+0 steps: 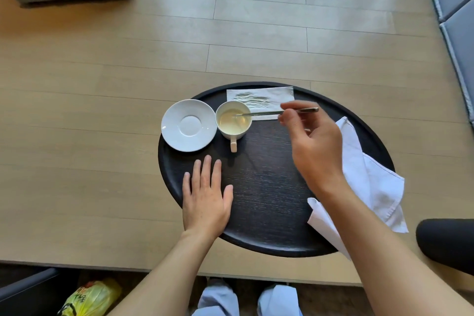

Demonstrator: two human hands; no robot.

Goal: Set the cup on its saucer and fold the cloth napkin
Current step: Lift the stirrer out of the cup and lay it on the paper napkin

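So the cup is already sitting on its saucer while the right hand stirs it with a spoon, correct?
Not quite. In the head view the cup stands on the tray beside the saucer, not on it. The right hand does hold a spoon in the cup.

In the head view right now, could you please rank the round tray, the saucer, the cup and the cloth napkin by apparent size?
1. round tray
2. cloth napkin, partly hidden by the arm
3. saucer
4. cup

Cloth napkin (369, 174) partly covered by right forearm; spoon (272, 112) bowl submerged in cup (233, 120) liquid; yellow bag (89, 299) cropped at bottom edge.
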